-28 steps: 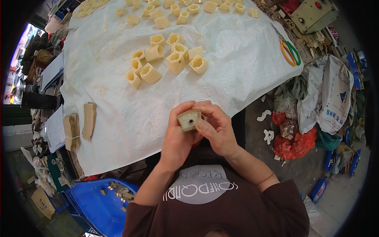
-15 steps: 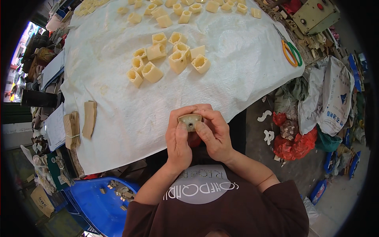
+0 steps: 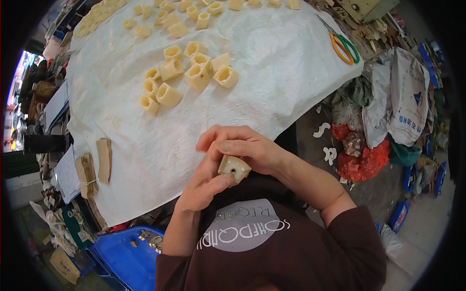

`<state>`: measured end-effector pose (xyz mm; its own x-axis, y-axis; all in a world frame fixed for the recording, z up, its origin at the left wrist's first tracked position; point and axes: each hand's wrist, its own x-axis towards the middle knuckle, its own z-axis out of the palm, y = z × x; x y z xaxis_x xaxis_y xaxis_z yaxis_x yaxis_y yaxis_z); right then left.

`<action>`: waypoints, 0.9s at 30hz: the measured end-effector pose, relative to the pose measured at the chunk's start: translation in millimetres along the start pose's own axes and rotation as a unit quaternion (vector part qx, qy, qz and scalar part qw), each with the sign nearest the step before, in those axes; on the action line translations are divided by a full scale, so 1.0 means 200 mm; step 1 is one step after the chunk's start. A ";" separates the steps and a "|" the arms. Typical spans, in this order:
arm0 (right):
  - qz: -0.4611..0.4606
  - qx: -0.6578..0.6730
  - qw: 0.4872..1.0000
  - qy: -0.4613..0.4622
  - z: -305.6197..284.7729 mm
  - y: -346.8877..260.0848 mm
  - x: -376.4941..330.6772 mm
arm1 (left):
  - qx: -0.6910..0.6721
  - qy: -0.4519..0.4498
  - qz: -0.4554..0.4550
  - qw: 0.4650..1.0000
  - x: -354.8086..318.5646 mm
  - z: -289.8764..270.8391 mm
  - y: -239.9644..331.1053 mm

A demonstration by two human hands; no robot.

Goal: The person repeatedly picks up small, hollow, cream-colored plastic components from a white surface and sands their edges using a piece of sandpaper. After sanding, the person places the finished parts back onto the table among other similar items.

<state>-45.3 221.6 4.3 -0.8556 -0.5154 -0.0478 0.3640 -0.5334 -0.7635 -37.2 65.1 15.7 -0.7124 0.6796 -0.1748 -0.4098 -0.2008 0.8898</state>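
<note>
Both hands hold one small cream block [image 3: 233, 168] close to my chest, its end face with a small dark hole turned toward me. My left hand [image 3: 206, 184] cups it from below with the thumb pressed on its lower edge. My right hand [image 3: 242, 147] wraps over its top. A cluster of several similar hollow cream blocks [image 3: 187, 77] lies farther out on the white sheet [image 3: 272, 87]. More of them [image 3: 170, 14] are spread along the sheet's far edge.
Two wooden pieces [image 3: 94, 165] lie at the sheet's left edge. Scissors with orange and green handles [image 3: 343, 46] rest at its right corner. A blue bin [image 3: 128, 254] stands below left. Bags and red scraps [image 3: 369, 155] crowd the floor at right.
The hands have drawn the block nearer to my chest and turned it, so its end face with the hole now shows. The right hand has closed over its top.
</note>
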 end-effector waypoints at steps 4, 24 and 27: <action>0.003 -0.040 0.996 -0.079 -0.04 -0.05 -0.01 | -0.033 0.006 -0.005 0.999 -0.01 0.01 0.01; -0.033 -0.131 0.989 0.053 0.04 0.02 -0.14 | -0.014 0.030 -0.041 0.999 0.01 0.01 0.00; -0.025 -0.140 0.987 0.081 0.05 0.02 -0.15 | 0.022 0.070 -0.062 0.995 0.03 0.04 -0.01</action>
<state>-14.5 226.8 9.0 -0.9255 -0.3674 -0.0915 0.2245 -0.3379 -0.9140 -36.0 75.4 16.7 -0.7309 0.5924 -0.3389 -0.4773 -0.0887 0.8743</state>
